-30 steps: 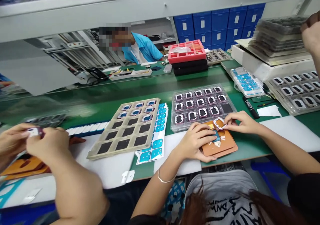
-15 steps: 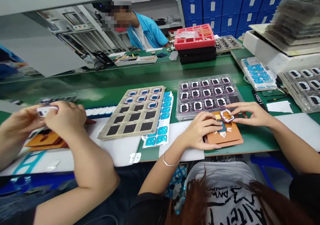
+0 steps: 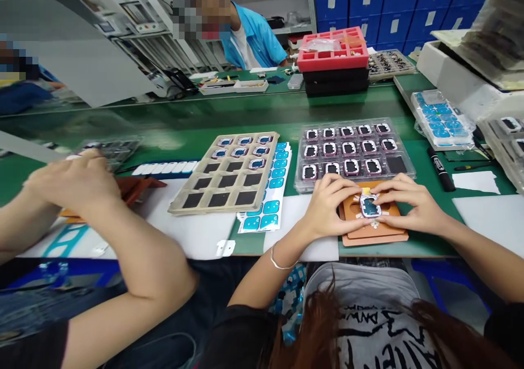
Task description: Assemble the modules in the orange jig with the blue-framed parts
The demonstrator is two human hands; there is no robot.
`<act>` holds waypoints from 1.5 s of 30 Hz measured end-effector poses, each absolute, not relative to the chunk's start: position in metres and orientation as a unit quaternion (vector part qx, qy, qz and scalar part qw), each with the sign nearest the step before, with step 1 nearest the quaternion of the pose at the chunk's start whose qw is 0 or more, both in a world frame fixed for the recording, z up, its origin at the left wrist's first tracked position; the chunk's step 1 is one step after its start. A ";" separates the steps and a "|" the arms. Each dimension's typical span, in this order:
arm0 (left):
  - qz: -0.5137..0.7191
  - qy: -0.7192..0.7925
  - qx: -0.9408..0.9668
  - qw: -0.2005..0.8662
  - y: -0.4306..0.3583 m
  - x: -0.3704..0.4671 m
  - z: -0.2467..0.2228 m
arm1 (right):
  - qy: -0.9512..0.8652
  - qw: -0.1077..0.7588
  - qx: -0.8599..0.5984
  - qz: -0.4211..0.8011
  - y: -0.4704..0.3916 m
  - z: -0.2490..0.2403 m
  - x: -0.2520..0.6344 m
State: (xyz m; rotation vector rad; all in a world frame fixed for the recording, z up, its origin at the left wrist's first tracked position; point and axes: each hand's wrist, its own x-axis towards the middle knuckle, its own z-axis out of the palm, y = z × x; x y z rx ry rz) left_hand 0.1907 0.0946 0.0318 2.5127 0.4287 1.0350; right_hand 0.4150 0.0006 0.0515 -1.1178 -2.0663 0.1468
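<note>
A small rounded-square frame [image 3: 362, 214], white-faced with a purplish edge like a smartwatch case, lies over an orange fixture board [image 3: 374, 240]. Inside its opening shows a dark blue piece [image 3: 371, 206]. My left hand [image 3: 329, 208] is curled at the frame's left side, thumb and fingertips against it. From the other side my right hand [image 3: 413, 202] grips it, with a fingertip on the blue piece and the thumb at the lower edge. A yellow tab [image 3: 365, 191] sticks out above the frame. The fingers partly cover the board.
Beyond my hands is a clear tray [image 3: 298, 185] of similar frames. Left of it, a beige tray [image 3: 216, 212] overlaps blue sticker sheets [image 3: 271, 207]. A black marker [image 3: 441, 170] lies at right. A co-worker's hands [image 3: 77, 183] work at far left; another person [image 3: 254, 39] sits opposite.
My right hand has brought the frame down and left onto the fixture, around the dark blue piece. My left hand has shifted from the blue piece to the frame's left side.
</note>
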 end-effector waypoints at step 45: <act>0.488 0.108 0.859 0.109 0.089 0.197 0.024 | -0.670 0.443 -0.413 0.429 0.011 0.035 0.421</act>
